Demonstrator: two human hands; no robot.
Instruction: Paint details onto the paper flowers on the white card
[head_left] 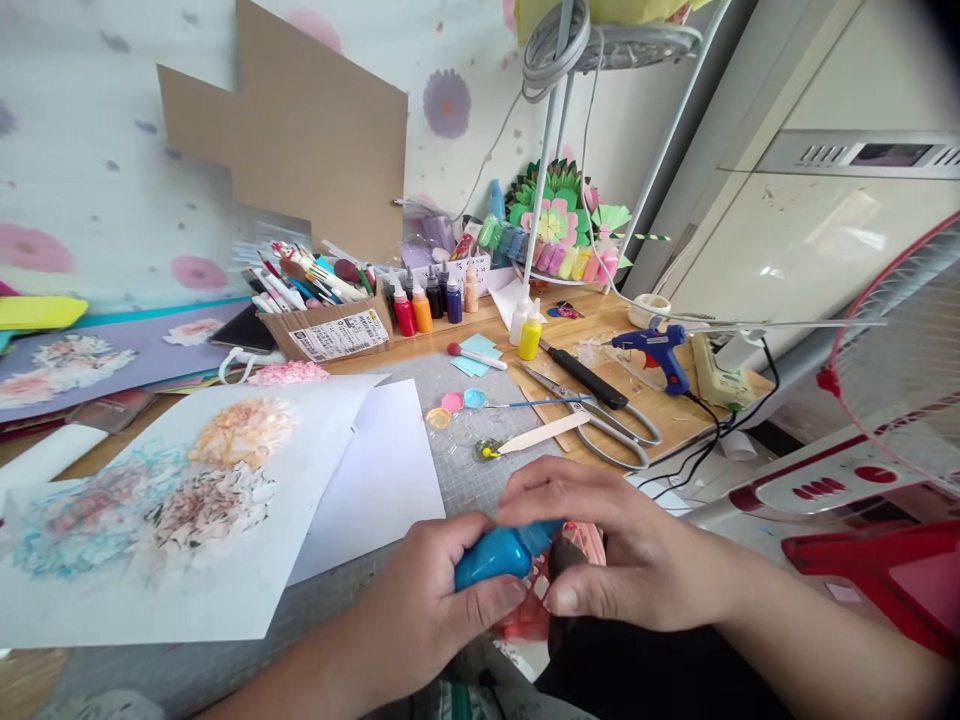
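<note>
Head camera looks forward and down, perhaps tilted, over hands.

Bare left hand, right hand, forearms; black clothing below

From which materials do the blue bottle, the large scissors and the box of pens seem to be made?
Blue bottle: probably smooth plastic, since it shows glossy highlights. Large scissors: apparently metal, grey with a dull shine on the handles. Box of pens: likely matte cardboard, plain brown with a printed label.

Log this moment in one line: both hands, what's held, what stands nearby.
left hand: holding blue bottle | right hand: at bottle's nozzle end, contact unclear | yellow bottle: upright, beyond hands
</note>
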